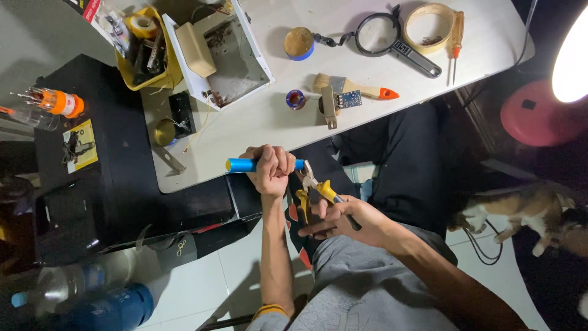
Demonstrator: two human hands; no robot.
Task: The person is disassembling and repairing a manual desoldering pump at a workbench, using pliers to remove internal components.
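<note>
The left hand (271, 168) grips a blue cylindrical tube (245, 165) lying crosswise below the white counter (269, 116), its right end touching the yellow-handled pliers (313, 187) clasped in the right hand (344, 219).

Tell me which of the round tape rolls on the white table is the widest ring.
The pale tan ring at the table's far edge, beside the magnifying glass. It is wide and hollow, unlike the blue-sided roll and the tiny dark roll.

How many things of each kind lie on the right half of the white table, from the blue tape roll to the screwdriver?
Tape rolls: 3: blue, small, tan
Magnifying glass: 1
Paintbrush: 1
Screwdriver: 1
Total: 6
</note>
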